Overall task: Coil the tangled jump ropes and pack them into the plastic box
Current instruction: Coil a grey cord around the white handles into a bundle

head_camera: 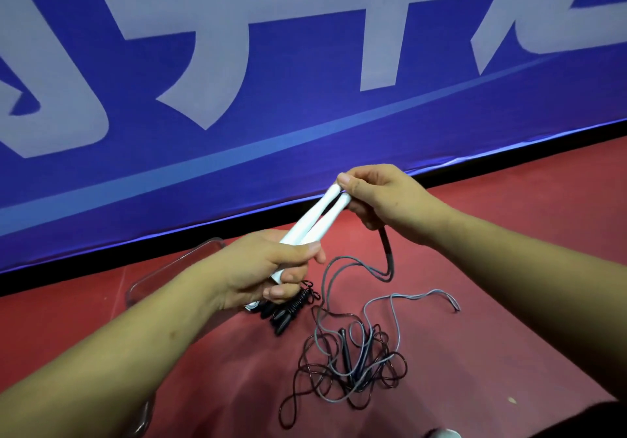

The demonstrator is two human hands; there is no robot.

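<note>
Two white jump-rope handles (pixel 314 218) lie side by side in the air between my hands. My left hand (pixel 268 268) grips their lower ends. My right hand (pixel 376 196) pinches their upper tips, and a grey rope (pixel 386 251) hangs from it down to the floor. On the red floor below lies a tangle of grey and dark ropes (pixel 353 369) with a dark handle in it. A black coiled rope with black handles (pixel 288 308) lies just under my left hand. The clear plastic box (pixel 176 264) stands on the floor behind my left forearm, partly hidden.
A blue banner with large white characters (pixel 271 64) stands along the back, its black lower edge meeting the red floor (pixel 509 234). A loose grey rope end (pixel 441 296) trails to the right of the tangle.
</note>
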